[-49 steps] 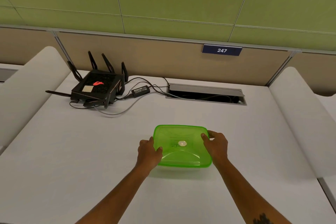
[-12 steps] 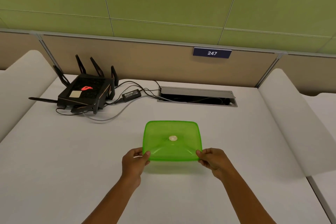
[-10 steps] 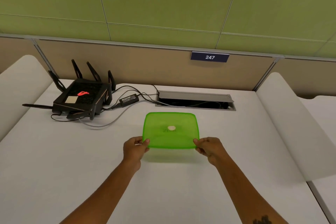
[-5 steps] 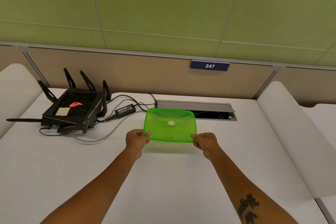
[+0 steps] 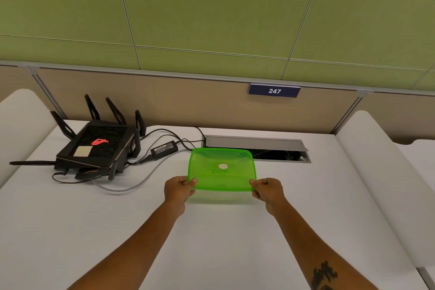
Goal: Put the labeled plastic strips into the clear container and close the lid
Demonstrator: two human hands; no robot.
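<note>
A translucent green container (image 5: pixel 221 172) with a round white sticker and handwriting on its top is held a little above the white table (image 5: pixel 211 242), its far edge over the cable slot. My left hand (image 5: pixel 179 189) pinches its near left corner. My right hand (image 5: pixel 267 189) pinches its near right corner. A green-tinted shadow lies on the table under its front edge. I see only the green top; a clear base beneath it cannot be made out. No labeled strips are visible.
A black router (image 5: pixel 96 146) with antennas sits at the back left, with a power adapter (image 5: pixel 164 148) and cables running to an open cable slot (image 5: pixel 254 146) at the back. White rounded dividers flank the table on the left (image 5: pixel 21 120) and right (image 5: pixel 376 160).
My hands went from the container's sides to its near corners. They lifted it off the table and carried it away from me toward the cable slot.
</note>
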